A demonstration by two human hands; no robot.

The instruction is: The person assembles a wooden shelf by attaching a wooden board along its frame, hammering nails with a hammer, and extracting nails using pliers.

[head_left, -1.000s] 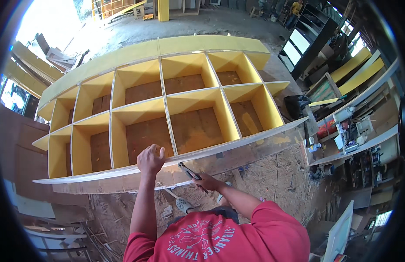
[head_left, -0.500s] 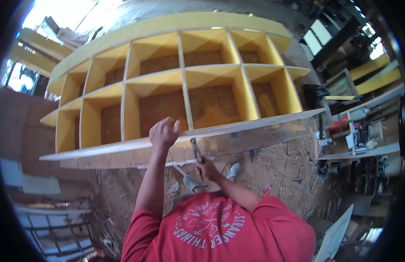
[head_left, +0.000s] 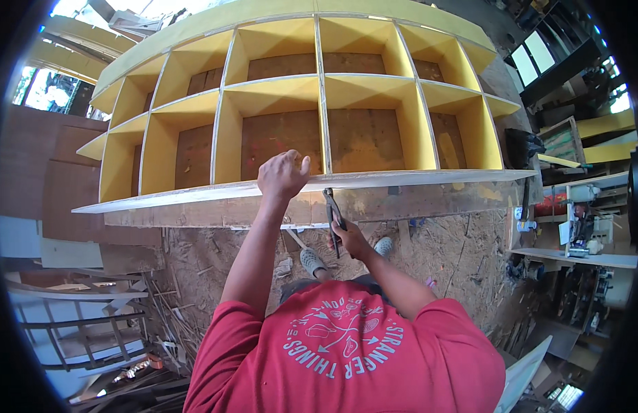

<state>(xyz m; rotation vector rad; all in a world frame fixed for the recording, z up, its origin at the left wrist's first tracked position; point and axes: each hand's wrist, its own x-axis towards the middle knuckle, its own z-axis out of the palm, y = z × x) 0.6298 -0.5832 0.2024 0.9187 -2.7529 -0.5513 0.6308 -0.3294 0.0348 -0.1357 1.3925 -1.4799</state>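
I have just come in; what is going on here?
Someone in a red shirt stands at a yellow compartmented wooden frame, which lies on a brown wooden surface. The left hand rests on the long board at its near edge. The right hand holds pincers with their head close to that board; whether they touch it is hard to tell.

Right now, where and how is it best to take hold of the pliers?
Probably by the dark handles of the pliers, coming from the person's side: the metal head points away, toward the pale board, while the handles spread back toward the body. The right hand holds them there.
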